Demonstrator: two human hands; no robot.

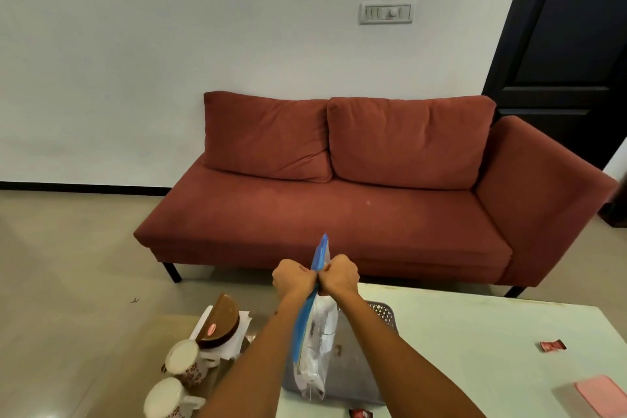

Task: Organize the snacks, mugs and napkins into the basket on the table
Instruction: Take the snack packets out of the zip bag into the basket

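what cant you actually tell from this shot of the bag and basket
Head view only:
- Basket interior: hidden behind the bag and right forearm.
- Bag's print: too blurred to read.
- Nearer mug: cut by the bottom edge.
- Red wrapper: too small to identify.

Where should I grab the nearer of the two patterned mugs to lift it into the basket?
Take the nearer mug by its handle, which sticks out on the mug's right, toward the table. Come from that side with the left hand; the second mug stands close behind, so a reach from the far side looks cramped. Both hands are now pinching the plastic bag, which must be put down first.
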